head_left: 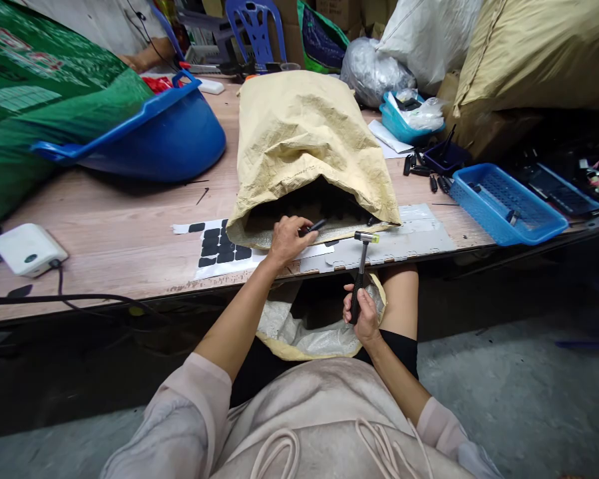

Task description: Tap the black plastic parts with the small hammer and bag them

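My left hand (290, 241) is at the mouth of a tan woven sack (309, 126) lying on the table. Between its fingers is a small black elongated piece (316, 226), whose exact kind I cannot make out. Dark contents show dimly inside the sack. Lower and to the right, my right hand (363, 311) grips the black handle of a small mallet (363, 266), held upright with its metal and yellowish head on top. A second open sack (319, 339) with a pale lining sits between my knees, below the table edge.
Left of the sack, a sheet of black stickers (219, 249) lies near the edge, with a blue basin (164, 133), green sack (40, 100) and white box (30, 249) beyond. A blue basket (509, 203) stands right. Another person's arm (152, 54) shows at the back left.
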Motion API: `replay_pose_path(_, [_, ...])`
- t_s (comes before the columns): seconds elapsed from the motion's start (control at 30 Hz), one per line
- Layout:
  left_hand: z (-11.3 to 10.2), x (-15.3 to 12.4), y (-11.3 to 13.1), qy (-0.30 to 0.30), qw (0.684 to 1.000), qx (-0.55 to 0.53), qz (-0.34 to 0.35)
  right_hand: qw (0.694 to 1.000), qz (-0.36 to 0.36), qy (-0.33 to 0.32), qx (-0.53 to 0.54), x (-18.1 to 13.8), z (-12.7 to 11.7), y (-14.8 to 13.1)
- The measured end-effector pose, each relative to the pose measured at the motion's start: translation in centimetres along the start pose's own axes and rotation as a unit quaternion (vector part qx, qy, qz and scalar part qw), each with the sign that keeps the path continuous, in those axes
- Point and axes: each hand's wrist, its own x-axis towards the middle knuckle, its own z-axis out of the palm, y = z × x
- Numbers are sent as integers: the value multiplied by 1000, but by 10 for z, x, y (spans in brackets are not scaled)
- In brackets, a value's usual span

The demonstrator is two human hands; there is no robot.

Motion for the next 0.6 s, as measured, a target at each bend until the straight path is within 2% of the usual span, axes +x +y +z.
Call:
replay_pose_path(0.07, [6,-10,-3,-31,996,-47,71,1000,-3,-1,-3,1,0,1])
replay_pose_path(0.13, [13,-15,-3,-44,992,-68,99,1000,-3,1,-7,1,-1,1])
replay_pose_path(0.27, [22,-16,-2,-37,992,-69,97,1000,-10,3,-30,0,-3,0])
replay_pose_path(0.5, [21,-15,-3,-48,990,-93,90,987,-73,40,-137,-10,0,-2])
replay_pose_path(0.6, [20,-16,-3,-44,988,-116,90,980,-92,33,-174,-14,4,-3])
